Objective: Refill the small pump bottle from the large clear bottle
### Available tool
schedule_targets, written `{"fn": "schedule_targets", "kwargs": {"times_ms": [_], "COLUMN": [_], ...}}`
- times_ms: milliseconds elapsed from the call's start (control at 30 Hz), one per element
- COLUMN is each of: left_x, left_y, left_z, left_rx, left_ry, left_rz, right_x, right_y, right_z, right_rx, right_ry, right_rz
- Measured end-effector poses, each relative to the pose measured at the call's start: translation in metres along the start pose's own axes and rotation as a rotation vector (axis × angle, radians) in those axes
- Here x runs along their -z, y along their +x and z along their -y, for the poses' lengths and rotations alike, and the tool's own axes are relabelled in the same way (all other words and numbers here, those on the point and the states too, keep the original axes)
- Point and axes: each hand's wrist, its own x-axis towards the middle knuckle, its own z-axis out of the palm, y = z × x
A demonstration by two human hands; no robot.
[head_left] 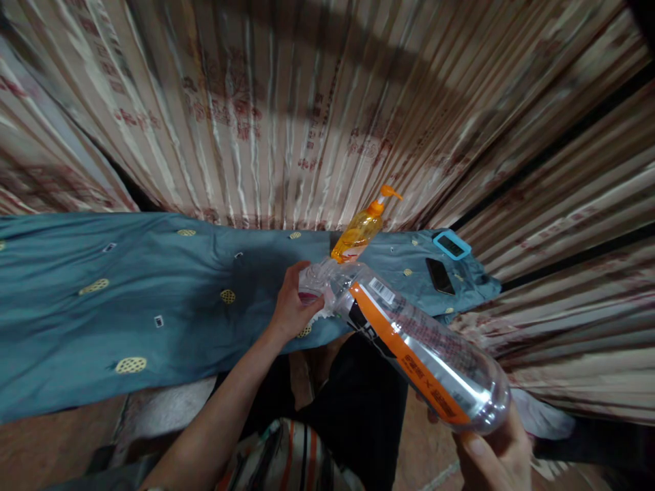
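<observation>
My right hand (494,443) is closed around the base of a large clear plastic bottle (424,348) with an orange and black label. The bottle is tilted, its neck pointing down and to the left. With my left hand (297,303) I grip a small clear container (310,286) with a pinkish band at the bottle's mouth. Whether the two touch cannot be made out. Some white crumpled material (323,310) shows below the container. Just behind them stands a pump bottle (361,232) of orange-yellow liquid with an orange pump head.
A teal cloth with yellow pineapple prints (168,286) covers the long, narrow surface before me. At its right end lie a dark phone (440,275) and a light-blue-framed device (452,245). Pleated beige curtains (286,116) hang behind and to the right.
</observation>
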Motion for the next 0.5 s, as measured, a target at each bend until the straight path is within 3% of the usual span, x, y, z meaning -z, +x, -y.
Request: {"fn": "schedule_targets", "kwargs": {"times_ms": [133, 500], "left_x": [0.0001, -0.0023], "left_y": [0.0002, -0.0004], "left_z": [-0.0004, -0.0013], "left_rx": [-0.004, 0.020], "left_ry": [0.008, -0.014], "left_rz": [-0.007, -0.023], "right_x": [-0.0011, -0.0034], "right_y": [-0.0005, -0.0015], "right_z": [0.0007, 0.0052], "right_rx": [-0.052, -0.018], "right_ry": [0.027, 0.021], "right_rz": [-0.033, -0.005]}}
